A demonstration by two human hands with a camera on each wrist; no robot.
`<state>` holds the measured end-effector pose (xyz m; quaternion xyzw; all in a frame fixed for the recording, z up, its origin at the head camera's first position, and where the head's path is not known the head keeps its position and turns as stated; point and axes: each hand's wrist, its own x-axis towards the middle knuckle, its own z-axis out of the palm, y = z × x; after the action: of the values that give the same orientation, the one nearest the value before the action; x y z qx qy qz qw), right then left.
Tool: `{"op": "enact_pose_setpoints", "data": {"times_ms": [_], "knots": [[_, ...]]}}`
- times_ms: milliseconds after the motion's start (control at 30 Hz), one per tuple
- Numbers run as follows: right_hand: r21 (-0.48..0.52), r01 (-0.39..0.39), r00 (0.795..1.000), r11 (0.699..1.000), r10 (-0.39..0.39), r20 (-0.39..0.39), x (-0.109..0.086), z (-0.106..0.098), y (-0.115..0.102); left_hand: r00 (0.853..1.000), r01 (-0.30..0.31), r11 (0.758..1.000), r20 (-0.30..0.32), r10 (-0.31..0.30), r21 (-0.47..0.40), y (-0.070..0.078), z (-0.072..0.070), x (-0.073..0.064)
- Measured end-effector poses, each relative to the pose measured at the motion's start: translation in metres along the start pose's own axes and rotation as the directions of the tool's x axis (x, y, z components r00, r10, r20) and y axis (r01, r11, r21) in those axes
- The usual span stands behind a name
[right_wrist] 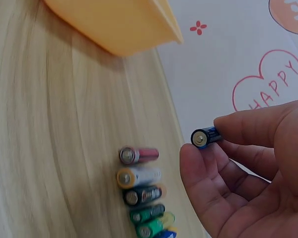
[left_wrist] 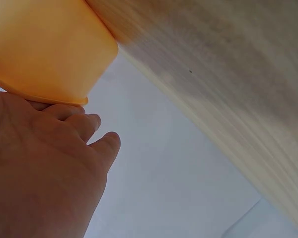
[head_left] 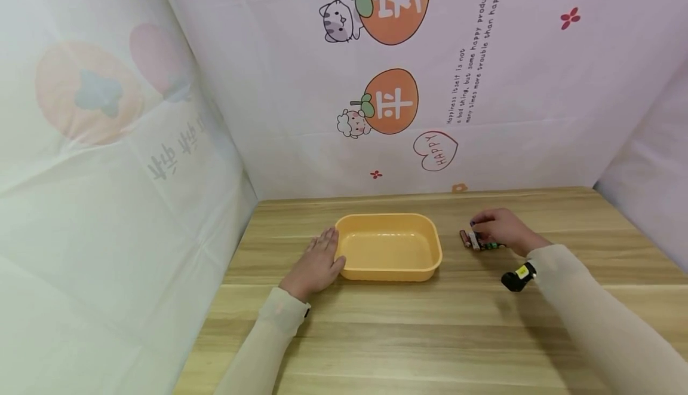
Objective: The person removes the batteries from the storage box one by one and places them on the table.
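Observation:
Between thumb and finger my right hand [head_left: 502,229] pinches a blue battery [right_wrist: 206,138], lifted off the table. Under and beside it lies a row of batteries: a pinkish-red one [right_wrist: 139,155], a white one with a yellow end [right_wrist: 139,176], a black one [right_wrist: 143,195], green ones [right_wrist: 148,213] and a blue one partly cut off at the frame's edge. My left hand [head_left: 316,263] rests with extended fingers against the left rim of a yellow plastic basin [head_left: 389,275]. In the head view no contents show in the basin.
The basin stands on a wood-grain table [head_left: 408,335], left of the batteries. White printed cloth [head_left: 301,114] hangs behind the table's back edge, and more cloth [head_left: 107,233] hangs along the left side.

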<state>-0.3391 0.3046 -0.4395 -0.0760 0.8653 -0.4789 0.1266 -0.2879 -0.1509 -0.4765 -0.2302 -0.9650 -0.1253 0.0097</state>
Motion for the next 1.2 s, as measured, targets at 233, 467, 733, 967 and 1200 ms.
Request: {"op": "enact_pose_setpoints", "data": {"times_ms": [233, 467, 733, 967, 1200], "knots": [[0.005, -0.004, 1.0, 1.0, 0.004, -0.011, -0.008, -0.008, 0.009, 1.0, -0.004, 1.0, -0.003, 0.004, -0.005, -0.001, 0.001, 0.001], [0.012, 0.001, 1.0, 1.0, -0.001, -0.026, -0.011, -0.016, 0.021, 1.0, 0.011, 1.0, 0.006, -0.011, -0.003, 0.0, 0.0, 0.0], [0.004, -0.024, 0.999, 1.0, 0.024, -0.048, -0.016, -0.029, 0.031, 1.0, -0.006, 1.0, -0.004, 0.006, -0.005, 0.002, -0.002, 0.001], [-0.006, -0.051, 0.997, 0.999, 0.051, -0.061, -0.017, -0.039, 0.036, 1.0, -0.001, 1.0, 0.016, 0.001, -0.008, 0.004, -0.004, 0.001], [-0.04, -0.084, 0.994, 0.996, 0.08, -0.077, -0.019, -0.044, 0.045, 1.0, -0.004, 1.0, 0.013, 0.004, -0.015, 0.003, -0.002, 0.001]]}}
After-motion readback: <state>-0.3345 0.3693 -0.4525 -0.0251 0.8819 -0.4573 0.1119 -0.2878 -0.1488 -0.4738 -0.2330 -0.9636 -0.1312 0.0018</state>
